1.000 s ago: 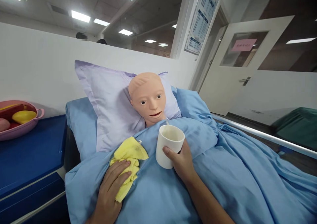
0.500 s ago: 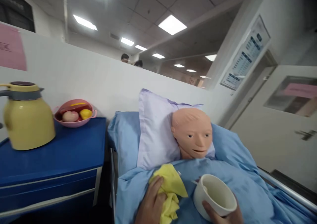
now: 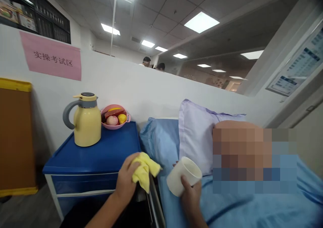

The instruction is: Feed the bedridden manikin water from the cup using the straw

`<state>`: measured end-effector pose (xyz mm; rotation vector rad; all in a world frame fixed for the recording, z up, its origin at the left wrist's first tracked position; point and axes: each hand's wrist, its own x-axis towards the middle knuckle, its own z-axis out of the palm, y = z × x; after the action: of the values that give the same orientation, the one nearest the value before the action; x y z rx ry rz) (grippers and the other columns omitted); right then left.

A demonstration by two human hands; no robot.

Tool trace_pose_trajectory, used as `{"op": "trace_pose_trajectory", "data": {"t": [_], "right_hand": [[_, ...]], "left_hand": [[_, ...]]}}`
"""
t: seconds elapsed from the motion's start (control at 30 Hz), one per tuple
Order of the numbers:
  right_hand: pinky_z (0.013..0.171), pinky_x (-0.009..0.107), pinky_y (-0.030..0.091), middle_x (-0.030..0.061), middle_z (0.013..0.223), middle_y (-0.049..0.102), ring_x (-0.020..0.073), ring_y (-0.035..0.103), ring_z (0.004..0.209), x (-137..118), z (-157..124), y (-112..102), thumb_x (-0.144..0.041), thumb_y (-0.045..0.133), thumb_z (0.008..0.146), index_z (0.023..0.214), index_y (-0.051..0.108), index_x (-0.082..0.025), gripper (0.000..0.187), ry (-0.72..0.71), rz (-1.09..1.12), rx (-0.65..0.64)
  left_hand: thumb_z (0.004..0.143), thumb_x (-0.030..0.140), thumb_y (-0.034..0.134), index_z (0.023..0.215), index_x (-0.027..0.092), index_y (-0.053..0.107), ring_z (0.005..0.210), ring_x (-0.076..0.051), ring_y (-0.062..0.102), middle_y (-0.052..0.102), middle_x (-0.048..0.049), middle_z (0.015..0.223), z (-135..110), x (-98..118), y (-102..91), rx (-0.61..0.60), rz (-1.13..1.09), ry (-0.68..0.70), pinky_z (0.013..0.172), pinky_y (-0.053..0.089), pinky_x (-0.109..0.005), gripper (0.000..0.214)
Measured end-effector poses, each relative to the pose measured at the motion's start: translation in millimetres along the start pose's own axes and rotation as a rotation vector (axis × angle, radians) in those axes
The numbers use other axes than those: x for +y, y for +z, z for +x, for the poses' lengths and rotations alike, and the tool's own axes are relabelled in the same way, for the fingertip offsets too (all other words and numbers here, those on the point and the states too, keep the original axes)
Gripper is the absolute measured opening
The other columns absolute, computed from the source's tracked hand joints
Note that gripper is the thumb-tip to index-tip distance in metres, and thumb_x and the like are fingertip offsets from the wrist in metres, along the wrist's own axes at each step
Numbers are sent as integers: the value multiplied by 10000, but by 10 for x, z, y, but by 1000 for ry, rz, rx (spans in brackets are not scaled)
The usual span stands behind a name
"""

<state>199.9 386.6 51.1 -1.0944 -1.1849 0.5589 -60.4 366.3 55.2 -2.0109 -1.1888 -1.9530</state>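
My left hand (image 3: 128,175) is closed on a crumpled yellow cloth (image 3: 142,170), held in the air between the blue bedside cabinet (image 3: 114,145) and the bed. In my right hand (image 3: 191,194) is a white cup (image 3: 178,178), tilted, with its mouth facing up and to the right. The cup is over the blue bedding (image 3: 234,207) near the bed's left edge. What is inside the cup cannot be made out from here. A manikin's head (image 3: 238,123), mostly blurred out, rests against the pale lilac pillow (image 3: 194,130).
On the cabinet stand a yellow thermos jug (image 3: 87,125) and a pink bowl (image 3: 112,127) of fruit. A metal bed rail (image 3: 154,201) runs below my left hand. Behind is a white partition (image 3: 151,90) with a pink sign (image 3: 51,56); people's heads show beyond it.
The view has swung left. Both hands have moved left away from the manikin, carrying the cloth and the cup. The cloth has come off the bedding, and the cup is tipped more.
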Motion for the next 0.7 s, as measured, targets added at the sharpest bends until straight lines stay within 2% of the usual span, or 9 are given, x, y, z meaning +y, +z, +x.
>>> {"op": "trace_pose_trajectory", "data": {"t": [0.07, 0.17, 0.23, 0.3, 0.37, 0.47, 0.53, 0.63, 0.7], "right_hand": [[820, 489, 567, 121, 1006, 754, 352, 706, 947, -8, 23, 560, -576, 731, 717, 1230, 619, -168, 665, 42, 53, 7], [883, 456, 551, 132, 1117, 722, 315, 689, 987, -34, 62, 1261, -548, 760, 698, 1224, 580, -171, 672, 65, 95, -49], [881, 426, 548, 121, 1098, 721, 293, 686, 969, -28, 83, 1625, -531, 768, 699, 1184, 583, -173, 631, 67, 107, -89], [861, 411, 544, 107, 1048, 724, 283, 680, 939, 4, 109, 1913, -514, 779, 698, 1135, 595, -176, 582, 73, 106, -104], [844, 411, 537, 97, 1009, 722, 282, 671, 916, 57, 153, 2136, -502, 796, 681, 1085, 601, -182, 552, 86, 99, -99], [857, 420, 520, 96, 1003, 713, 288, 658, 923, 156, 261, 2380, -495, 809, 659, 1053, 591, -188, 546, 104, 93, -70], [872, 419, 513, 107, 1042, 704, 288, 653, 948, 219, 350, 2499, -502, 796, 673, 1092, 567, -185, 572, 110, 97, -42], [900, 419, 505, 126, 1106, 690, 293, 647, 997, 289, 467, 2627, -511, 795, 682, 1157, 531, -182, 635, 113, 101, -16], [928, 422, 496, 136, 1151, 681, 300, 639, 1045, 317, 519, 2682, -504, 811, 672, 1196, 519, -183, 681, 103, 102, -26]], "left_hand": [[795, -6, 462, 1064, 202, 646, 1186, -217, 631, 632, -101, 1297, 128, -454, -315, -36, 164, -72, 987, 558, -386, 387], [691, -56, 375, 1107, 179, 669, 1242, -234, 592, 582, -116, 1373, 236, -1045, -666, -176, 358, -268, 1026, 526, -411, 561], [688, -66, 355, 1178, 177, 660, 1330, -238, 526, 517, -112, 1462, 265, -1315, -783, -287, 454, -354, 1079, 487, -413, 627], [727, -60, 356, 1268, 194, 630, 1451, -244, 395, 437, -89, 1547, 277, -1481, -807, -402, 537, -381, 1144, 427, -423, 657], [769, -38, 387, 1333, 228, 601, 1528, -245, 258, 379, -65, 1597, 284, -1572, -763, -534, 607, -373, 1202, 352, -435, 659], [824, 51, 483, 1408, 247, 552, 1547, -273, 206, 356, -86, 1614, 292, -1638, -645, -673, 669, -364, 1236, 279, -468, 619], [876, 203, 551, 1460, 218, 499, 1539, -319, 213, 344, -135, 1613, 302, -1662, -573, -684, 696, -379, 1236, 251, -525, 587], [908, 452, 564, 1503, 203, 443, 1530, -362, 213, 304, -172, 1626, 324, -1687, -497, -697, 755, -426, 1227, 222, -580, 656], [913, 520, 542, 1517, 214, 424, 1523, -364, 225, 294, -172, 1630, 333, -1703, -463, -698, 796, -455, 1227, 212, -576, 687]]}}
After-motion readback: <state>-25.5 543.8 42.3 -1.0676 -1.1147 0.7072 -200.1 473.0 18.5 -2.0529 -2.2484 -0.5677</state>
